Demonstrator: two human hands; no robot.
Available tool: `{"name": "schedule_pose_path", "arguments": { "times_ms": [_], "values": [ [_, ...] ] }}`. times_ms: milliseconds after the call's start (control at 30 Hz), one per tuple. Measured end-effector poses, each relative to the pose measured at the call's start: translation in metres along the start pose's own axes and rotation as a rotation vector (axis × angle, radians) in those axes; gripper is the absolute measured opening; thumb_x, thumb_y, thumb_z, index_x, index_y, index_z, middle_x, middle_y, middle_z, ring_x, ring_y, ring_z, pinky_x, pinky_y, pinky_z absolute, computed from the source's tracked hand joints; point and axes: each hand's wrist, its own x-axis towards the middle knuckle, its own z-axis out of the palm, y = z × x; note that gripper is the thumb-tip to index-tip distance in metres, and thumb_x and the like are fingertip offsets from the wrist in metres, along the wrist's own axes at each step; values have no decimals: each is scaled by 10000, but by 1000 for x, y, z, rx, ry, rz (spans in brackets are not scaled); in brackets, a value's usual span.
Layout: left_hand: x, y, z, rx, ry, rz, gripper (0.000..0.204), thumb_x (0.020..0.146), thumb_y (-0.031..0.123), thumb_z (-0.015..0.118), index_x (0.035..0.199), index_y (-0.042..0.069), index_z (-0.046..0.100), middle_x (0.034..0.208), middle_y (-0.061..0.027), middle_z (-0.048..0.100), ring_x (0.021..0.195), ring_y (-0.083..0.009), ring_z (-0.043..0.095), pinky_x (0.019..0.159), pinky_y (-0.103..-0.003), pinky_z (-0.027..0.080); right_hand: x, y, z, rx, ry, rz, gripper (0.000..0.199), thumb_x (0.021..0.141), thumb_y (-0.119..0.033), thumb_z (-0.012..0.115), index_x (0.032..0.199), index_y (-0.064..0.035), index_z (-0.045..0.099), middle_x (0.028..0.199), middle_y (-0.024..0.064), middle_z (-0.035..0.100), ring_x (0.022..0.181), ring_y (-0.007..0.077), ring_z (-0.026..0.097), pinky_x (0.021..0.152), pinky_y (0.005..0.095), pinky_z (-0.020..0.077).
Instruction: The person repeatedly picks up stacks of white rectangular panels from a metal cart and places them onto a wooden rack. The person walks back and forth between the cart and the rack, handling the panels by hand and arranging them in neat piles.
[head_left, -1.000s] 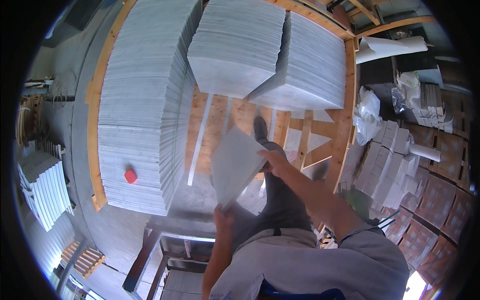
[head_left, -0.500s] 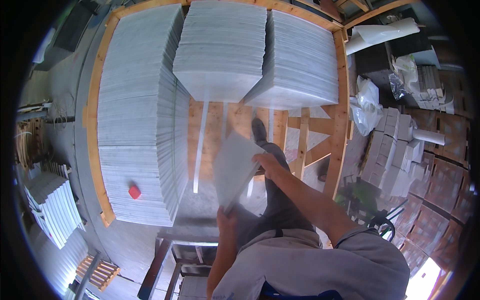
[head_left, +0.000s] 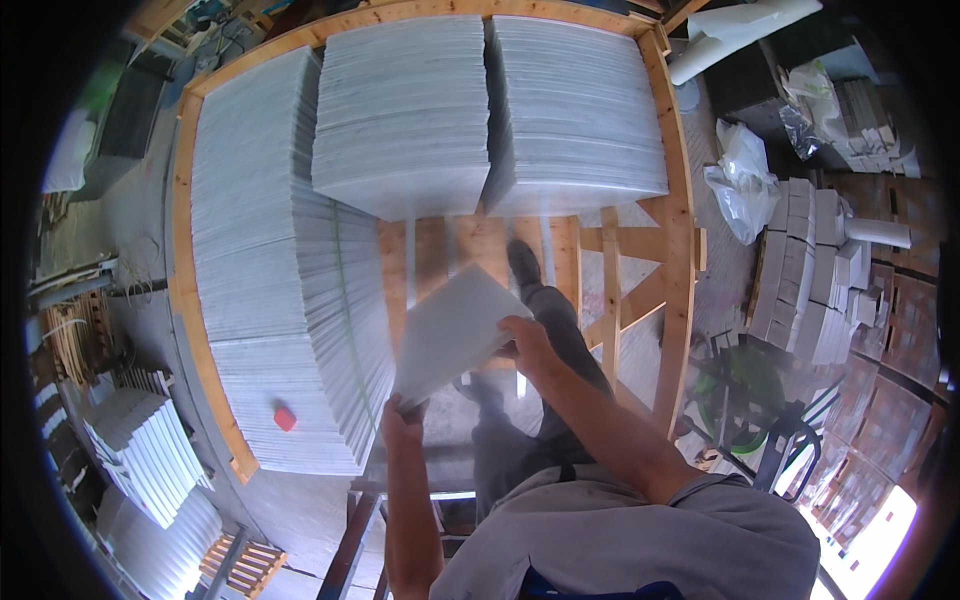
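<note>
Between my two hands is a thin pale grey-white stone tile (head_left: 455, 325), held tilted in front of my legs. My left hand (head_left: 403, 418) grips its near left corner. My right hand (head_left: 527, 340) is closed on its right edge, with the fingertips partly hidden. Beyond the tile, a stack of similar tiles (head_left: 400, 110) stands on edge inside a wooden crate (head_left: 683, 260). Another row of upright tiles (head_left: 575, 110) is to its right. A long row (head_left: 255, 200) fills the crate's left side, close to the held tile.
A small red block (head_left: 285, 419) lies on the left row. Past the crate's right side are a clear plastic bag (head_left: 742, 185) and stacked pale blocks (head_left: 800, 270). A dark metal frame (head_left: 350, 545) stands near me at lower left. One foot (head_left: 523, 265) is inside the crate.
The tile has swung left and upward in view, turning more of its face toward me. My left hand has moved left with its corner. The view itself has shifted and my stance has changed.
</note>
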Motion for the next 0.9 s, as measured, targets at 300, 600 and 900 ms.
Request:
{"name": "schedule_pose_path", "arguments": {
  "times_ms": [300, 600, 900],
  "values": [
    [87, 62, 45, 1092, -335, 591, 305, 816, 87, 512, 1079, -47, 438, 1078, -183, 528, 990, -344, 548, 816, -521, 492, 22, -38, 35, 422, 182, 126, 318, 749, -122, 571, 971, 91, 489, 946, 178, 532, 861, 296, 590, 740, 377, 551],
    [139, 116, 117, 986, -345, 619, 273, 807, 117, 549, 1034, -21, 487, 1050, -162, 556, 961, -334, 567, 764, -520, 512, 67, -55, 58, 636, 163, 26, 302, 733, -128, 574, 942, 79, 508, 872, 165, 560, 799, 290, 603, 729, 376, 543],
    [115, 146, 189, 480, -87, 182, 244, 803, 111, 576, 1005, -8, 511, 1009, -154, 573, 924, -332, 582, 763, -507, 525, 83, -61, 83, 636, 195, 50, 287, 775, -143, 552, 946, 86, 529, 899, 159, 552, 854, 263, 580, 768, 331, 518]
  ]
}}
